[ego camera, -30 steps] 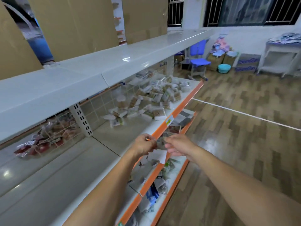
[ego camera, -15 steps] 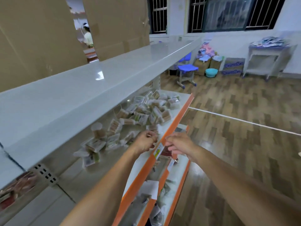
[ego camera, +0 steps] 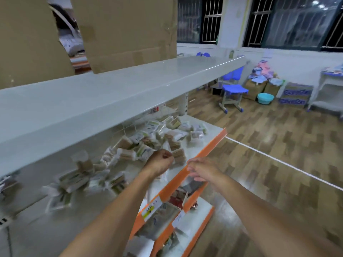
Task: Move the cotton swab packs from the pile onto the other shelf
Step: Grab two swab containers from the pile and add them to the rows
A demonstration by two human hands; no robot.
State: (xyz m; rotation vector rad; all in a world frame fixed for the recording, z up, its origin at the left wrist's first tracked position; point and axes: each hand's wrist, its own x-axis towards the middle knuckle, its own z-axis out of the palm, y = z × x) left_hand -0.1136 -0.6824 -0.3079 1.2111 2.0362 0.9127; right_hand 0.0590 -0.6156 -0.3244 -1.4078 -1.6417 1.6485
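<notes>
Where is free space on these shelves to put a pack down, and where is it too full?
The top shelf is bare along its whole length, in front of the cardboard sheets. The middle shelf has bare room near the camera, left of the left hand. It is crowded where the cotton swab packs pile, and on the lower shelves.

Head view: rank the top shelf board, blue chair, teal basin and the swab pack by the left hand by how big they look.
1. top shelf board
2. blue chair
3. teal basin and swab pack look alike; the pack is nearer, so unranked.
</notes>
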